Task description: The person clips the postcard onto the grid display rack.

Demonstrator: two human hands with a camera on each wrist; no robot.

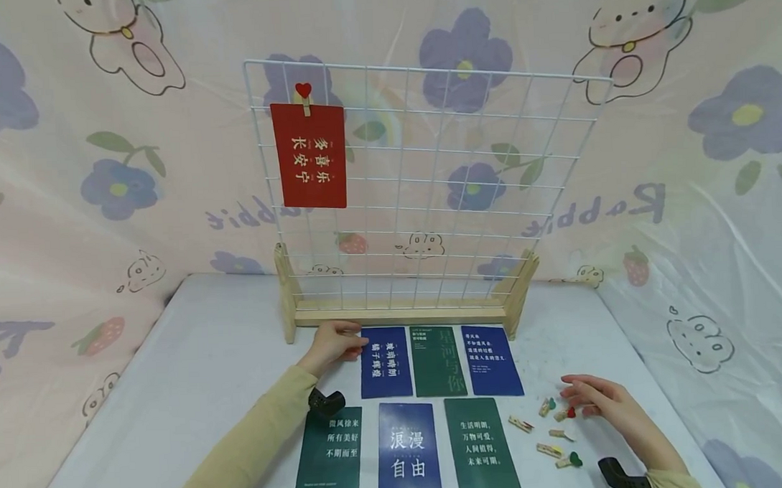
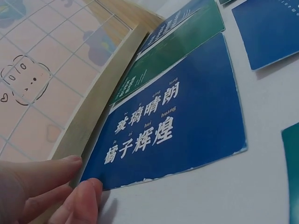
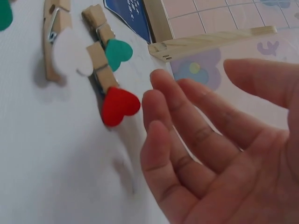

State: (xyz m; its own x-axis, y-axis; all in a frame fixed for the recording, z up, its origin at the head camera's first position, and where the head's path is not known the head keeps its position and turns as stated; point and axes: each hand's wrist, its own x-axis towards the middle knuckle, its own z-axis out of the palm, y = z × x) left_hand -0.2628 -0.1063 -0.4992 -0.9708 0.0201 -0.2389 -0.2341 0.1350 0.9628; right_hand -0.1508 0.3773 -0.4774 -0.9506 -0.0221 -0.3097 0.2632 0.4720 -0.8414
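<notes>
My left hand (image 1: 332,341) reaches to the upper left corner of a blue card (image 1: 386,363) with white lettering. In the left wrist view its fingertips (image 2: 93,186) are right at that card's corner, and the card lies flat on the table. My right hand (image 1: 600,400) hovers loosely beside several small wooden clothespins, fingers slightly bent and holding nothing. Closest to it is a clothespin with a red heart (image 3: 120,106); one with a green heart (image 3: 117,53) lies behind. A red card (image 1: 310,157) hangs on the white wire grid (image 1: 440,170) from a red-heart clothespin (image 1: 304,95).
The grid stands in a wooden base (image 1: 400,315) at the back of the white table (image 1: 208,365). Beside the blue card lie a green card (image 1: 437,361) and another blue card (image 1: 492,360). A front row holds a blue card (image 1: 408,451) between two green ones.
</notes>
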